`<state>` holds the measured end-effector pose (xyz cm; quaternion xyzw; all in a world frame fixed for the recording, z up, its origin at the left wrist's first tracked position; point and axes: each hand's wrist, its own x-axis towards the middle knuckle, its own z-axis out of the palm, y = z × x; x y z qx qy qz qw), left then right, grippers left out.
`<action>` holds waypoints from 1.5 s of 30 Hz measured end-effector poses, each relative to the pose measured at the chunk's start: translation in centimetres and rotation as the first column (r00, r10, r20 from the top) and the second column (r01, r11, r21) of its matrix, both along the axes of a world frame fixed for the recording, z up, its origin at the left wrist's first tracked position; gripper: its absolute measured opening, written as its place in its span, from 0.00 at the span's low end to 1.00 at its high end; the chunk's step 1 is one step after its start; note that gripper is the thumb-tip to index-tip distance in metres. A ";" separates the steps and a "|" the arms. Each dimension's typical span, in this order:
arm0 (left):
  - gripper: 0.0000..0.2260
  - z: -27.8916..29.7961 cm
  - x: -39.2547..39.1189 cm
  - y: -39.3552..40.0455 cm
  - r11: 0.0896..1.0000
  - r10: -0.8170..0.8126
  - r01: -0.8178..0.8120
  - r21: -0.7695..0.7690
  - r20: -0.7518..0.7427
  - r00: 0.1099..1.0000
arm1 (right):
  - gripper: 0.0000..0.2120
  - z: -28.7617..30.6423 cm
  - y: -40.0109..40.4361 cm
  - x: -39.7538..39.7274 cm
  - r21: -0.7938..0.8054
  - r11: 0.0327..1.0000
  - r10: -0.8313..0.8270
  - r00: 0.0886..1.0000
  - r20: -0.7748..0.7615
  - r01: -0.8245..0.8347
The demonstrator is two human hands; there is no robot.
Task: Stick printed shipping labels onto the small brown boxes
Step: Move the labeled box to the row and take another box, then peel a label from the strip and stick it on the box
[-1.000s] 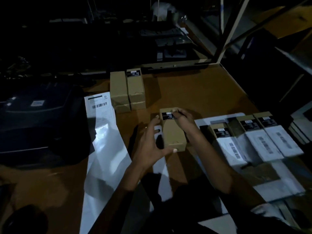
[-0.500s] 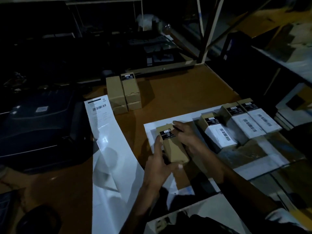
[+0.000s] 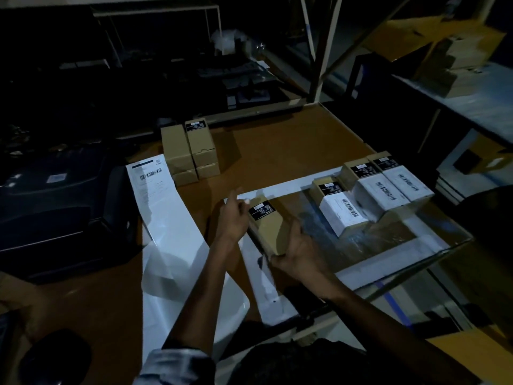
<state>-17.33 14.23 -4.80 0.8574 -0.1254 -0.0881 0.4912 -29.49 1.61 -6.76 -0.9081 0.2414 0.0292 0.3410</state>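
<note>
Head view shows me three boxes on the right already wearing white shipping labels, lined up side by side on the pale sheet. Left to do, I judge: the box in hand and the stack at the back of the table. That box is plain brown with only a small black sticker at its far end. My right hand grips its near end; my left hand rests against its left side, fingers relaxed. The label strip lies to the left.
</note>
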 end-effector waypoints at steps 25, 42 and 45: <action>0.17 0.1 -11.3 1.2 0.834 0.552 -0.551 0.019 -0.002 0.834 | 0.45 4.5 -7.5 3.6 -0.058 0.824 0.559 0.826 -0.073 -0.563; 0.05 3.6 -3.2 13.7 0.857 0.498 -0.487 -0.167 0.025 0.867 | 0.31 5.9 11.9 16.5 0.513 0.822 0.203 0.969 0.141 -0.247; 0.05 3.2 -0.6 15.3 0.871 0.469 -0.454 -0.188 0.046 0.882 | 0.19 5.0 14.7 19.4 0.559 0.803 0.152 0.978 0.140 -0.205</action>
